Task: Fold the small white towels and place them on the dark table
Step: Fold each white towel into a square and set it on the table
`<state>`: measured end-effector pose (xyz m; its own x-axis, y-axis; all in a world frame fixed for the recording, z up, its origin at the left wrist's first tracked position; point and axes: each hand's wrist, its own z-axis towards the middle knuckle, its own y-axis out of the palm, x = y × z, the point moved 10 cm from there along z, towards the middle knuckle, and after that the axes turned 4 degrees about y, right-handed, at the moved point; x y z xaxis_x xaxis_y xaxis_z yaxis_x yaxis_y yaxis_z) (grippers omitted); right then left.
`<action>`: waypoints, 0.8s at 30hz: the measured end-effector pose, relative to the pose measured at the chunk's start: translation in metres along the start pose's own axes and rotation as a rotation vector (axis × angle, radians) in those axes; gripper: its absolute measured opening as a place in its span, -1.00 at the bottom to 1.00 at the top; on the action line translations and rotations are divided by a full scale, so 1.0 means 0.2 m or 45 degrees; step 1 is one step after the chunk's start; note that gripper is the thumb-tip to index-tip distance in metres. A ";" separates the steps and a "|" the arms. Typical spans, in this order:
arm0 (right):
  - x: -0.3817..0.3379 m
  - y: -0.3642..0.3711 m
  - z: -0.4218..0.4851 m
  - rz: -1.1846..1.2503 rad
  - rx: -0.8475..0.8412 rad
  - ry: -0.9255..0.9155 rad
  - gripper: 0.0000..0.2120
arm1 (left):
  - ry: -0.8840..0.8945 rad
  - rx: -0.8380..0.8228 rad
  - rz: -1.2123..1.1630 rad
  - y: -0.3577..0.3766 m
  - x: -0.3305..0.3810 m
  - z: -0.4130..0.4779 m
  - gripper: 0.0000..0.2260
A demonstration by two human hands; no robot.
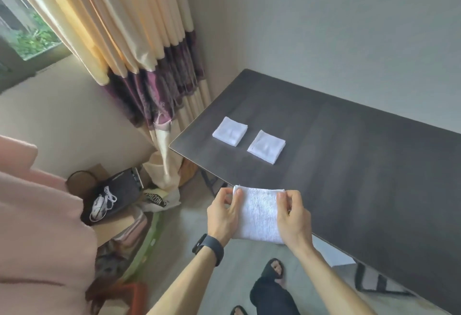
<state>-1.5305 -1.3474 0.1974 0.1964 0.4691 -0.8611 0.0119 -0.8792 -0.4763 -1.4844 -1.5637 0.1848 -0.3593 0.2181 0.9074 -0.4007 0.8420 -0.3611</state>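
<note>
A small white towel [259, 215] hangs folded between my hands at the near edge of the dark table [361, 165]. My left hand [223, 212], with a black watch on its wrist, pinches the towel's left top corner. Its right top corner is pinched by my right hand [294, 217]. Two folded white towels lie flat on the table farther back: one [230, 131] near the left end, the other [266, 147] just to its right, apart from it.
A cream and purple curtain [139, 48] hangs left of the table by a window. Bags, a shoe and clutter [117, 195] crowd the floor at the left. Pink fabric [37, 227] fills the left foreground. My sandalled feet [273, 268] stand below the table edge.
</note>
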 end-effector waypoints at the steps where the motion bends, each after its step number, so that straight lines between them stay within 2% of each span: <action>1: 0.02 0.03 0.07 -0.003 0.003 0.035 -0.73 | -0.009 -0.017 0.012 0.04 -0.01 0.09 -0.72; 10: 0.09 0.22 0.75 -0.020 -0.002 0.206 -0.80 | -0.134 -0.143 0.131 0.35 0.04 0.78 -0.74; 17: 0.18 0.33 1.15 -0.054 0.045 0.363 -0.78 | -0.092 -0.259 0.256 0.58 0.08 1.24 -0.73; 24: 0.40 0.46 1.46 -0.088 0.133 0.588 -0.75 | -0.087 -0.481 0.413 0.90 -0.05 1.65 -0.70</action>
<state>-1.7998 -1.3664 0.0335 0.6141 0.4191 -0.6688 -0.0536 -0.8233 -0.5651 -1.8301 -1.5776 0.0395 -0.4745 0.4758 0.7406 0.0696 0.8590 -0.5073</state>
